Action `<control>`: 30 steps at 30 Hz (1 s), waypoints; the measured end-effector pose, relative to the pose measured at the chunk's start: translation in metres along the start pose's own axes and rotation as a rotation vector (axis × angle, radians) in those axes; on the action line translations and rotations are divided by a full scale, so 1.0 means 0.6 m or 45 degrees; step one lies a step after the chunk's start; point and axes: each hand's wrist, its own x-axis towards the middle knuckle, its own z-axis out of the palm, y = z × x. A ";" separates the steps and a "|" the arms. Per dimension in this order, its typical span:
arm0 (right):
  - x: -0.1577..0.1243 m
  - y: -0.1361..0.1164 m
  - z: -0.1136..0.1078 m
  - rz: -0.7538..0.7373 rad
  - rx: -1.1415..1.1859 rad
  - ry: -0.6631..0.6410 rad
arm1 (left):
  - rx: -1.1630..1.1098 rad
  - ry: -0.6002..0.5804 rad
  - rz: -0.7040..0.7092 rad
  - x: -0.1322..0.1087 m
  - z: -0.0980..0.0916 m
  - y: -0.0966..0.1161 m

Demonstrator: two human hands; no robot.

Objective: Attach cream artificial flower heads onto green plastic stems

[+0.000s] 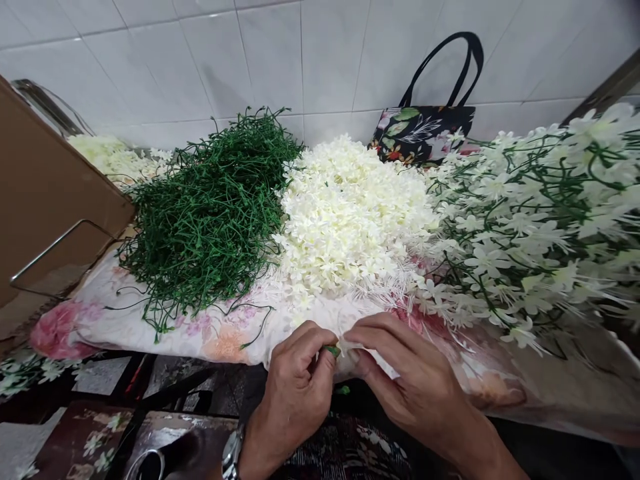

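My left hand (303, 373), with a watch (231, 455) at its wrist, pinches a green plastic flower stem (332, 349) between thumb and forefinger. Facing it, my right hand (407, 370) has its thumb and fingers closed on a small white artificial flower (347, 343), right at the stem's tip. Whether the flower sits on the stem I cannot tell. Beyond my hands lies a heap of loose white flower heads (350, 213). To its left rises a tangled pile of green stems (215, 207). Assembled white flower sprays (540, 220) are massed at the right.
A floral cloth (170, 333) covers the work surface. On the left stand a cardboard box (45, 193) and a bent metal wire (55, 250). A black floral bag (425, 133) rests against the tiled wall (330, 60). More pale flowers (110, 157) lie behind the stems.
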 end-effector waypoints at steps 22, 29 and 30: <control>-0.009 -0.014 -0.002 0.155 0.189 -0.011 | -0.193 -0.179 -0.065 -0.032 -0.012 -0.013; -0.001 -0.023 -0.005 0.085 0.162 -0.089 | -0.096 -0.162 0.045 -0.033 -0.015 -0.010; -0.001 -0.023 -0.005 0.069 0.146 -0.095 | -0.065 -0.177 0.048 -0.033 -0.016 -0.008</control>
